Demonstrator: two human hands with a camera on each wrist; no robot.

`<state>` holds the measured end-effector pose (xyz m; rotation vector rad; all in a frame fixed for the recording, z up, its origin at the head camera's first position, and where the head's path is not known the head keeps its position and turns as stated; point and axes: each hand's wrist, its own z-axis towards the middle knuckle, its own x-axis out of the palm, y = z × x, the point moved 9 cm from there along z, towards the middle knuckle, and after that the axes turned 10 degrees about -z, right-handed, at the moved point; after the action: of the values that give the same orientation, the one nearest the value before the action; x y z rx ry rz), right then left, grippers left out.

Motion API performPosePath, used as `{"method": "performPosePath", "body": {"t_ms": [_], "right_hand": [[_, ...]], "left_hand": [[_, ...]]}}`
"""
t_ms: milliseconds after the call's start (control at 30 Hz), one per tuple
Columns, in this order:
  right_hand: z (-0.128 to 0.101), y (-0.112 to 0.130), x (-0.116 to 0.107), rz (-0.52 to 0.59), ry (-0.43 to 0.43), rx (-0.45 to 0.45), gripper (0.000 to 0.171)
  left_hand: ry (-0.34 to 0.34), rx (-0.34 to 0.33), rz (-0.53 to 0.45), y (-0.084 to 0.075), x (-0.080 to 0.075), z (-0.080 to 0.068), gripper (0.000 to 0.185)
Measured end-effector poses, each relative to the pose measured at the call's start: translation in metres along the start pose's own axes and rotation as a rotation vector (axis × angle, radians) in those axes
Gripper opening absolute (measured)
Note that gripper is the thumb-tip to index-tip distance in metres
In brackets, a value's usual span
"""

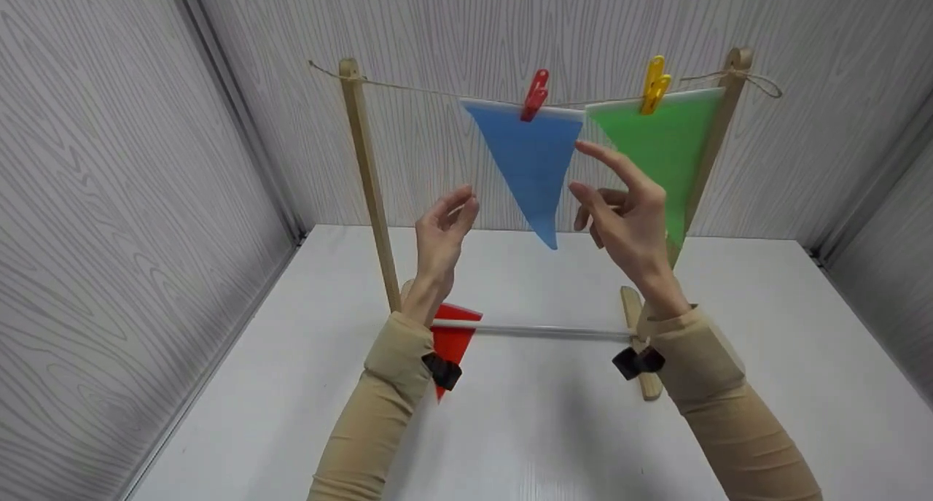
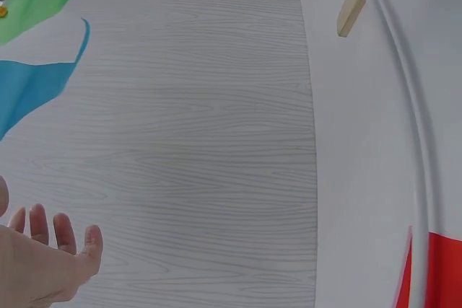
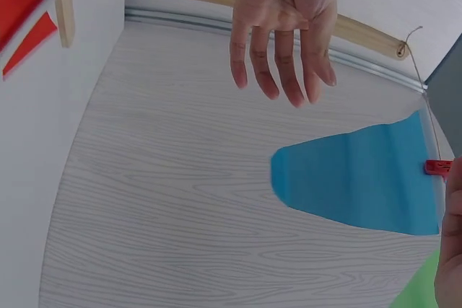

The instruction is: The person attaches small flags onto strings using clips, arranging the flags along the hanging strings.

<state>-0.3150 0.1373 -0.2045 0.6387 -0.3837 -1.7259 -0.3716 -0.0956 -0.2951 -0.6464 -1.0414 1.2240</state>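
Red flag [image 1: 455, 340], lower middle, partly hidden behind left sleeve [image 1: 393, 362], right hand [image 1: 630, 220] loosely spread, pointer finger [image 1: 614, 161] near blue flag [image 1: 531, 158], left hand [image 1: 442, 231] loosely bent

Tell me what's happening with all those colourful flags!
A person's two bare hands are up by a string tied between wooden posts. A red peg clips the blue flag on, and a yellow peg clips the green flag. The right hand is at the blue flag's edge, maybe touching it; the left hand holds nothing. A red flag lies below, under a white rod, not hung up.
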Motion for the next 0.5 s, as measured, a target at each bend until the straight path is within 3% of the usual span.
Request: {"method": "performPosePath", "body": {"t_ms": [233, 400, 500], "right_hand": [[-0.045, -0.041, -0.014, 0.029, -0.024, 0.062, 0.039], [-0.088, -0.085, -0.030, 0.031, -0.061, 0.186, 0.036], [-0.108, -0.105, -0.037, -0.007, -0.072, 0.267, 0.035]], "left_hand": [[-0.035, -0.073, 0.074, 0.039, -0.029, -0.020, 0.038], [-0.098, -0.169, 0.081, 0.074, -0.054, -0.042, 0.044], [-0.131, -0.201, 0.075, 0.087, -0.064, -0.051, 0.048]]}}
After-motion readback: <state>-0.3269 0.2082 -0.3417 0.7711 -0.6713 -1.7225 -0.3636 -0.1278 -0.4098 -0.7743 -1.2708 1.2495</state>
